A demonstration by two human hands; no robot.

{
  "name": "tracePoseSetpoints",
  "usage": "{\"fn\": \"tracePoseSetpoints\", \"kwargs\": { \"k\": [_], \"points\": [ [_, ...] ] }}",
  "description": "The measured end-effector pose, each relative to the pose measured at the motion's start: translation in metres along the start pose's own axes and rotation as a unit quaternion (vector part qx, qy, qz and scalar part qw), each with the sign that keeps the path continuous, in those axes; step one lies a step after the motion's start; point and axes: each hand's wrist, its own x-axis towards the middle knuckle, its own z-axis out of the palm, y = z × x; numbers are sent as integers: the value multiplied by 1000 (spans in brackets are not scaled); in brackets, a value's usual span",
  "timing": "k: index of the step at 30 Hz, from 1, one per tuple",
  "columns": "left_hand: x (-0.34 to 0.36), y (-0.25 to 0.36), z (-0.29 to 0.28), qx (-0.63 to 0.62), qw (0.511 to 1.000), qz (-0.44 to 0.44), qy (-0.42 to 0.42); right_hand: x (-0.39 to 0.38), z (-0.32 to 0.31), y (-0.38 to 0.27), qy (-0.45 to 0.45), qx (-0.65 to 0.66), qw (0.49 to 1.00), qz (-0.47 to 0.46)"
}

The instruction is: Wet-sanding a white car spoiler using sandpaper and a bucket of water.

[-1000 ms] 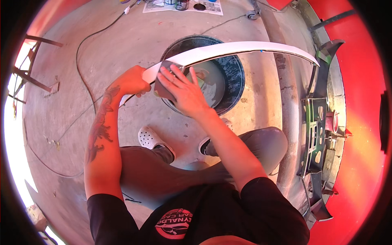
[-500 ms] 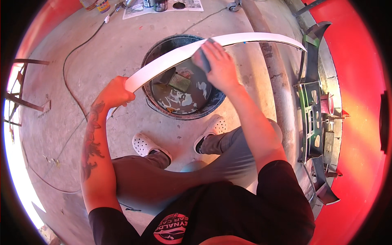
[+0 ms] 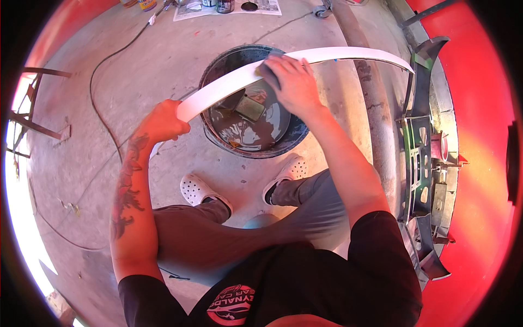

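Note:
A long, curved white strip [image 3: 213, 89] arches over a dark bucket [image 3: 297, 133] of murky water, with a greenish block [image 3: 250, 107] in the bucket. My left hand [image 3: 166, 121] grips the strip at its left part, fingers wrapped round it. My right hand [image 3: 291, 82] is closed on a dark grey pad [image 3: 270, 74], pressed against the strip above the bucket. The strip's far right end reaches a dark moulded part at the right.
Cans [image 3: 225, 6] stand on newspaper [image 3: 190, 13] at the back. Cables [image 3: 93, 76] run over the concrete floor [image 3: 71, 180]. A black bumper-like part [image 3: 423, 54] stands at the right by a red wall [image 3: 479, 136]. Metal legs [image 3: 41, 122] stand at the left. My white clogs [image 3: 193, 191] are below.
My right hand and pad have moved right along the strip from beside my left hand to the middle. Since half a second ago, the view has shifted slightly; both hands keep their holds.

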Motion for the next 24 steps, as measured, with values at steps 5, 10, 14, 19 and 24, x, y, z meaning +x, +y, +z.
{"fn": "tracePoseSetpoints", "kwargs": {
  "k": [5, 10, 14, 19, 24],
  "points": [
    [5, 7, 3, 32, 999, 2, -2, -1, -5, 7, -22, -61, 994, 88],
    [2, -3, 5, 32, 999, 6, 10, -2, 2, -18, 10, 39, 999, -22],
    [2, 3, 4, 43, 999, 17, 22, 4, -10, 35, 0, -71, 996, 56],
    [11, 1, 10, 82, 996, 31, 32, 1, 3, -24, 26, 38, 998, -39],
    [4, -7, 10, 56, 997, 34, 45, -2, -5, 5, 6, -8, 1000, -18]
  ]
}}
